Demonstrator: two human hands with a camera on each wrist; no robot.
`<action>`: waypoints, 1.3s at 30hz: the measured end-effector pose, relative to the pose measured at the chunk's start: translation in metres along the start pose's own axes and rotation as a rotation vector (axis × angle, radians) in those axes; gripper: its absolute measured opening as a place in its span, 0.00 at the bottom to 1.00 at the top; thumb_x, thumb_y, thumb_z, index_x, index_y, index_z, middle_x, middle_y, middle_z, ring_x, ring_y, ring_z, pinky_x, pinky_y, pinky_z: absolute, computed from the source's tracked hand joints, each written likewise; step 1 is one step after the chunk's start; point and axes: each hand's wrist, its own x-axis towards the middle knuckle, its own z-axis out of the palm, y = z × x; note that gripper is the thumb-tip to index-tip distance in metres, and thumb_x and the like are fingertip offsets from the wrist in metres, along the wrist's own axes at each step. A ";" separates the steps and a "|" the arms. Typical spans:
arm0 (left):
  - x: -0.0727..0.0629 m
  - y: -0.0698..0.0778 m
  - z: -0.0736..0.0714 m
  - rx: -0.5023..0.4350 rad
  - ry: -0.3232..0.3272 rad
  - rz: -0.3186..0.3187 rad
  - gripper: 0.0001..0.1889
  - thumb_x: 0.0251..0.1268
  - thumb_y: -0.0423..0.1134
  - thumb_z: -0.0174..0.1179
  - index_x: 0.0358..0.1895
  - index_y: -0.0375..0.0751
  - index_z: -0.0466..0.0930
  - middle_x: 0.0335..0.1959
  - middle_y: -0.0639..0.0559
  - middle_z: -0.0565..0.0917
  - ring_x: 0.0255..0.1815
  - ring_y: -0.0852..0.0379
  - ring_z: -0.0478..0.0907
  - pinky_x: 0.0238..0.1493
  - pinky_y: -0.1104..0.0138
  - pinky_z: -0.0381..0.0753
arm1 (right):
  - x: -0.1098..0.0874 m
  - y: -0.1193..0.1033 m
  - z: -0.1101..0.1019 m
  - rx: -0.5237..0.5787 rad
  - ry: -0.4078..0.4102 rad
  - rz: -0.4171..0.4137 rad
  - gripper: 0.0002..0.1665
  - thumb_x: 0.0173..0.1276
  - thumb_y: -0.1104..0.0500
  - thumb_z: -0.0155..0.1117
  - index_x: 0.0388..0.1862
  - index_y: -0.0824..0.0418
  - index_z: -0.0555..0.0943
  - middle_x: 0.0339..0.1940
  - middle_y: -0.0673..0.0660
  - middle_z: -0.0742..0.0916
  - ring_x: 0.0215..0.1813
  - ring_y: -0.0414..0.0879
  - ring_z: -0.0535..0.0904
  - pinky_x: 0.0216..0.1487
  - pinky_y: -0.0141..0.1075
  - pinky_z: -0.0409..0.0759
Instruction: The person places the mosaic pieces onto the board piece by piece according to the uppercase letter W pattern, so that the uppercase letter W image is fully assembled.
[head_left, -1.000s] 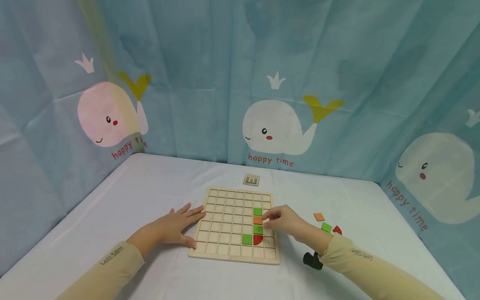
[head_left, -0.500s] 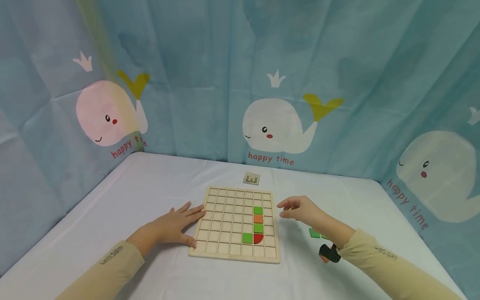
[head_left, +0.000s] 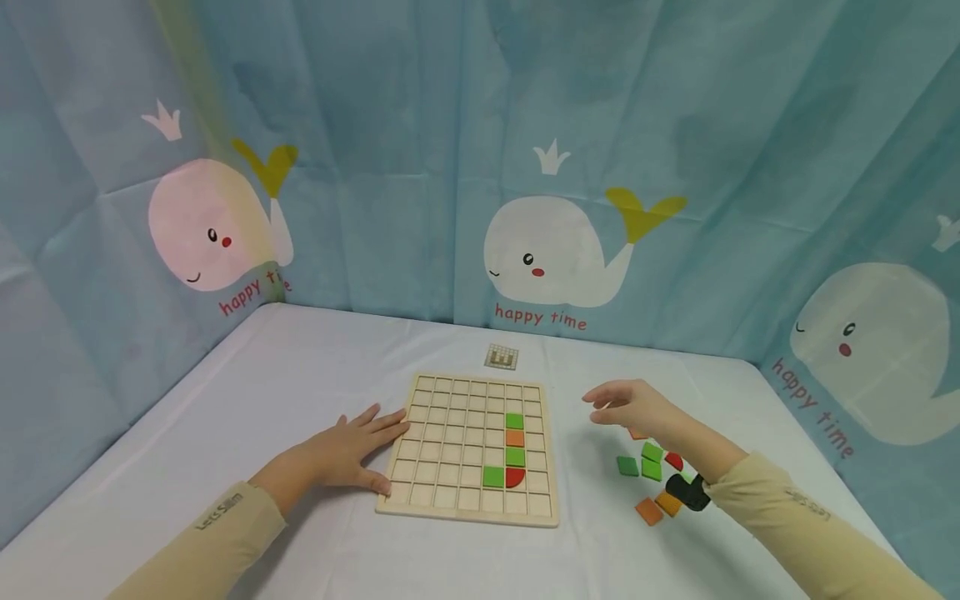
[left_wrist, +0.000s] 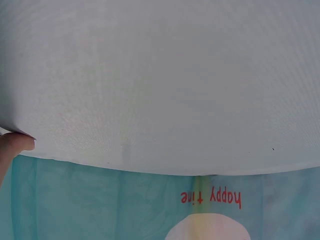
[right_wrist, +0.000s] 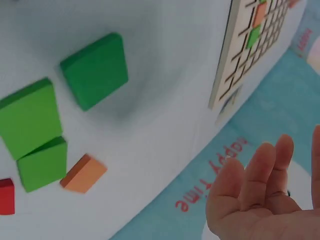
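A wooden grid board lies on the white table. My left hand rests at its left edge, fingers spread. Toward the board's right side, a column runs green tile, orange tile, green tile, then a red quarter-round tile. Left of the red one sits another green tile. Right of the board, my right hand hovers over the table with loosely bent fingers and nothing between them. Beneath it lie loose tiles, among them a dark green square and an orange one.
Near the right forearm are scattered light green tiles, a red tile and orange tiles. The black wrist camera overlaps some of them. Behind the board lies a small pattern card. A whale-print curtain borders the table.
My right hand has drawn away from the orange tile on the board and moved right, over the loose tiles. The left hand stays at the board's edge.
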 end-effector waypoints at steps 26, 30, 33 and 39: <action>0.001 -0.001 -0.002 0.014 -0.001 -0.015 0.53 0.50 0.70 0.61 0.76 0.43 0.57 0.78 0.47 0.53 0.76 0.33 0.42 0.63 0.29 0.44 | 0.008 0.059 -0.049 -0.106 -0.085 -0.133 0.23 0.68 0.60 0.64 0.60 0.69 0.77 0.56 0.66 0.80 0.51 0.53 0.74 0.49 0.46 0.76; 0.001 -0.001 -0.001 0.014 0.003 -0.004 0.53 0.50 0.70 0.62 0.76 0.43 0.58 0.78 0.47 0.53 0.76 0.33 0.43 0.63 0.28 0.44 | 0.008 0.068 -0.053 -0.121 -0.101 -0.121 0.24 0.67 0.60 0.65 0.60 0.70 0.77 0.55 0.66 0.80 0.51 0.54 0.75 0.48 0.43 0.77; 0.001 0.000 -0.001 0.014 0.002 -0.002 0.52 0.51 0.69 0.62 0.76 0.42 0.58 0.78 0.46 0.53 0.76 0.33 0.43 0.62 0.28 0.45 | 0.009 0.075 -0.054 -0.130 -0.119 -0.107 0.25 0.66 0.59 0.66 0.60 0.70 0.77 0.54 0.65 0.80 0.51 0.54 0.75 0.48 0.44 0.77; 0.000 0.000 -0.001 0.011 -0.007 0.002 0.52 0.51 0.69 0.62 0.76 0.42 0.57 0.78 0.46 0.53 0.76 0.32 0.43 0.62 0.28 0.44 | 0.013 0.091 -0.057 -0.153 -0.120 -0.024 0.27 0.64 0.54 0.70 0.59 0.66 0.78 0.55 0.64 0.80 0.54 0.56 0.75 0.54 0.50 0.77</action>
